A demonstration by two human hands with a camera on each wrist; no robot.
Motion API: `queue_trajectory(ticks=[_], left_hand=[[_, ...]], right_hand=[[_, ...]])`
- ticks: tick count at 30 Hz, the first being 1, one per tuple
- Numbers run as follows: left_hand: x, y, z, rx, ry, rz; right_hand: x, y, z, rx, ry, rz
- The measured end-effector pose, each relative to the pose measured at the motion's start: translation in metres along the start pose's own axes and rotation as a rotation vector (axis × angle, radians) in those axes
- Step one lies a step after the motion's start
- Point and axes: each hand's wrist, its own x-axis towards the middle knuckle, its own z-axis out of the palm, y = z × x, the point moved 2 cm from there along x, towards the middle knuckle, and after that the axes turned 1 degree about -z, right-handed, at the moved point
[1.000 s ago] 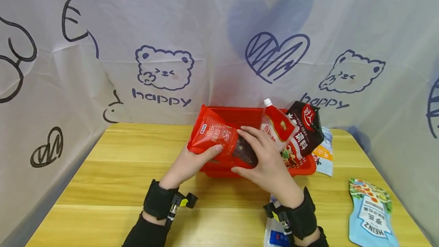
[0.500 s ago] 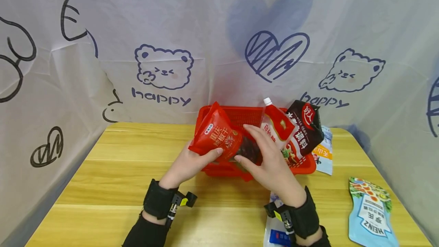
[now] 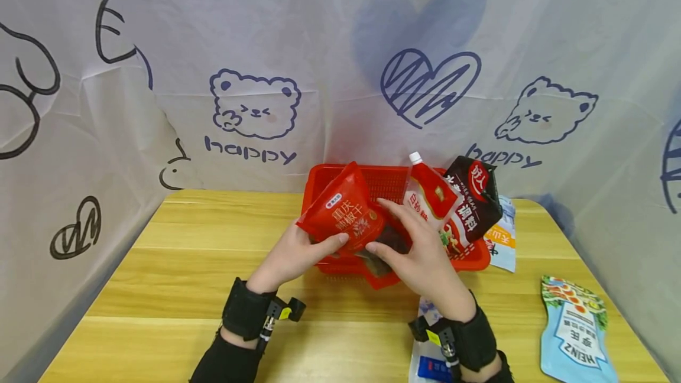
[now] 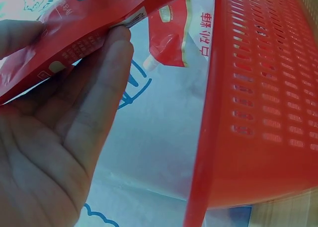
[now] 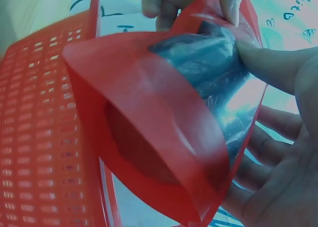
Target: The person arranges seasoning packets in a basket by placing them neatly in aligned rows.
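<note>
A red bag of dried chillies [image 3: 343,208], with a clear window over dark contents, is tilted above the near left part of the red basket [image 3: 391,177]. My left hand [image 3: 295,251] pinches its left side, thumb on the front and fingers behind, as the left wrist view of the bag [image 4: 74,36] shows. On the opposite side my right hand [image 3: 425,262] holds it; in the right wrist view the right thumb [image 5: 273,63] presses the window. Inside the basket, a white-capped sugar pouch [image 3: 432,191] and a black seasoning packet [image 3: 470,203] lean at the right.
Behind the basket's right end lies a white and orange packet [image 3: 504,234]. A light-blue Heinz pouch [image 3: 577,330] lies at the table's right. A white packet with a blue label [image 3: 433,368] is partly under my right forearm. White cloth [image 3: 340,46] with drawings encloses the wooden table [image 3: 202,265].
The chilli bag has turned clockwise in the head view, its top corner swinging right and its bottom end coming towards me. My right hand has shifted slightly; my left stays nearly in place.
</note>
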Motion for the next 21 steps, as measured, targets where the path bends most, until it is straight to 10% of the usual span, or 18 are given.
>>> queue_trajectory(ticks=[12,21], left_hand=[[0.001,-0.002,0.003,0.113,-0.085,-0.011],[0.004,-0.005,0.005,0.224,-0.100,0.038]], right_hand=[[0.000,-0.001,0.006,0.067,0.156,0.009],[0.001,-0.003,0.018,0.355,0.186,0.102]])
